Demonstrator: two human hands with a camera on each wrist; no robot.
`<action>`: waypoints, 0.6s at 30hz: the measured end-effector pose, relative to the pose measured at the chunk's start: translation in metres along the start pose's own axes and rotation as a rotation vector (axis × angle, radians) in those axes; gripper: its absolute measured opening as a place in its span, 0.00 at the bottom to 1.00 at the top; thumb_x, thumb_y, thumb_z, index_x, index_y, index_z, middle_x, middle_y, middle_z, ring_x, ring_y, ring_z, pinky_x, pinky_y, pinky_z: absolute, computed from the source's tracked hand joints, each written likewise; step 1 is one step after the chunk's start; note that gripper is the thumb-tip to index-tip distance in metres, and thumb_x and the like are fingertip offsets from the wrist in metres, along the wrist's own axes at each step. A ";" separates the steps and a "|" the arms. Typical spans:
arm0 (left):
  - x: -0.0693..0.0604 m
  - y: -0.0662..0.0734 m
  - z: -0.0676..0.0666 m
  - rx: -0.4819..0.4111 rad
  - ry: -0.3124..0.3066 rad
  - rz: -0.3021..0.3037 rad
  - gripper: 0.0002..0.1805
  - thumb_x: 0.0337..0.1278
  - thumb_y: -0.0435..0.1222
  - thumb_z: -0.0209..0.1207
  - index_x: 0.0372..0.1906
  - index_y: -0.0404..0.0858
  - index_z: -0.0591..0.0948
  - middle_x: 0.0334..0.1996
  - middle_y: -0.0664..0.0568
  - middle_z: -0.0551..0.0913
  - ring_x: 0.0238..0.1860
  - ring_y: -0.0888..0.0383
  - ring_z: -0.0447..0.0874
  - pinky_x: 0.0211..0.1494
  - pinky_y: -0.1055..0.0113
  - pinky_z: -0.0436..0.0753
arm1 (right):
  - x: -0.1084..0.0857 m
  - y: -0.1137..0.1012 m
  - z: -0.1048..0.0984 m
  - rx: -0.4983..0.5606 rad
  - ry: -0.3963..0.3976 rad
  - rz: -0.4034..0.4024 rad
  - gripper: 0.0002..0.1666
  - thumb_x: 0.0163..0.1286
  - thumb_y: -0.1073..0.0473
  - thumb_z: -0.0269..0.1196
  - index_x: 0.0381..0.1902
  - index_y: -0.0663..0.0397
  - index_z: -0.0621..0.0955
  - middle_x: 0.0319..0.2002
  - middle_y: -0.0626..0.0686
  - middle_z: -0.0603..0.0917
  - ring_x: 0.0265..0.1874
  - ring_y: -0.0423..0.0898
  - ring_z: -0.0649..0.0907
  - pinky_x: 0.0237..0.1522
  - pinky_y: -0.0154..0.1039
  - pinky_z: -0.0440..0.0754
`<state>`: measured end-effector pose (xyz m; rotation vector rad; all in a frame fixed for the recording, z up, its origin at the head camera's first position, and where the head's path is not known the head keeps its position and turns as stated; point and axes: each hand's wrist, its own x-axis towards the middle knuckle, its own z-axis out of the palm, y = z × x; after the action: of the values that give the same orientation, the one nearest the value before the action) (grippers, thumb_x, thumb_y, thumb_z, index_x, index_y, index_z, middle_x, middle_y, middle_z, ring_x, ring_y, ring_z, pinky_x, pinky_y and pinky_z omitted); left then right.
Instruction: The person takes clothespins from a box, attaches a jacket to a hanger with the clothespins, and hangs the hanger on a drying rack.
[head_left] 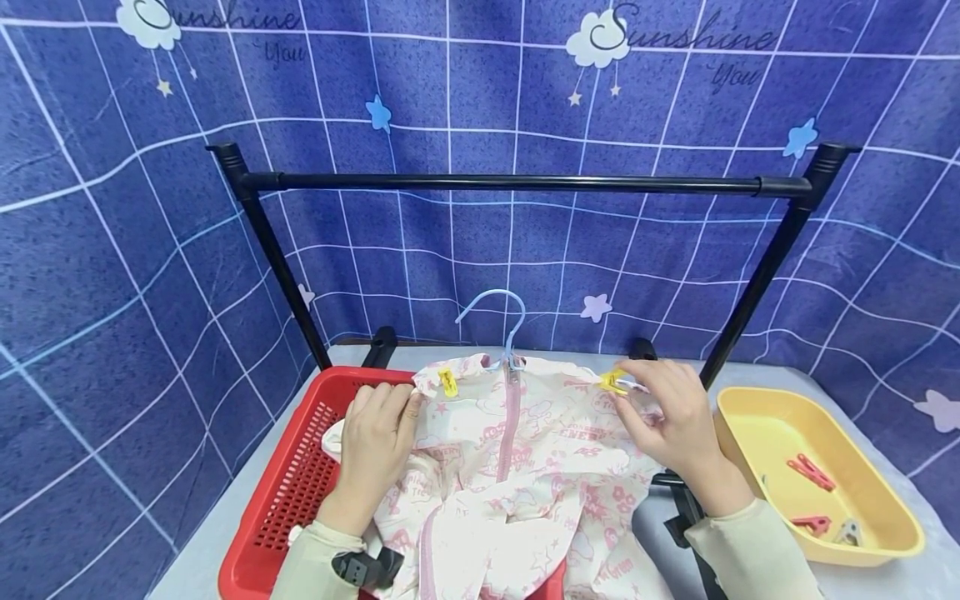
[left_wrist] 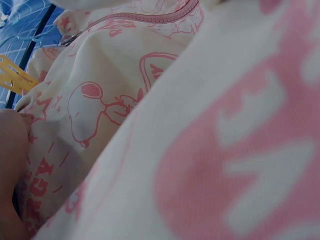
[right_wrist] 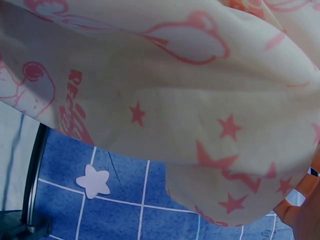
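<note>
The white garment (head_left: 551, 442) with pink print and a pink zip lies partly over the red basket (head_left: 367, 374), its lower end cut off by the bottom of the head view. A light blue hanger (head_left: 522, 315) shows its hook above the collar; the rest is mostly hidden by cloth. One yellow clip (head_left: 447, 382) sits on the shoulder near the left hand (head_left: 375, 442), which grips the cloth, its fingertips partly out of sight. At the other shoulder, the right hand (head_left: 671, 417) pinches a second yellow clip (head_left: 612, 382) between thumb and fingers; whether its jaws bite the fabric is hard to tell.

Close cloth fills much of both wrist views, and only parts of the hands show at their edges. The basket's contents are hidden under the garment. To the right, a yellow tray (head_left: 780, 425) holds two red pegs (head_left: 810, 472) and a grey peg (head_left: 849, 532). Tray and basket rest on the counter (head_left: 198, 550). A black rack (head_left: 517, 182) stands behind, its lower parts partly covered, before a blue gridded curtain (head_left: 112, 333).
</note>
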<state>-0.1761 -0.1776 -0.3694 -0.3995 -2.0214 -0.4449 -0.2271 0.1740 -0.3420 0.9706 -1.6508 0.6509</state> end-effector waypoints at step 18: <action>0.000 0.000 0.000 -0.003 0.006 0.004 0.27 0.80 0.50 0.39 0.34 0.36 0.79 0.23 0.47 0.73 0.28 0.47 0.67 0.32 0.58 0.65 | -0.003 0.000 0.001 -0.022 0.015 0.016 0.23 0.67 0.50 0.60 0.44 0.67 0.84 0.29 0.56 0.83 0.25 0.52 0.77 0.35 0.45 0.66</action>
<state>-0.1762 -0.1775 -0.3694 -0.4042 -2.0133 -0.4464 -0.2272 0.1742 -0.3454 0.9362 -1.6509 0.6477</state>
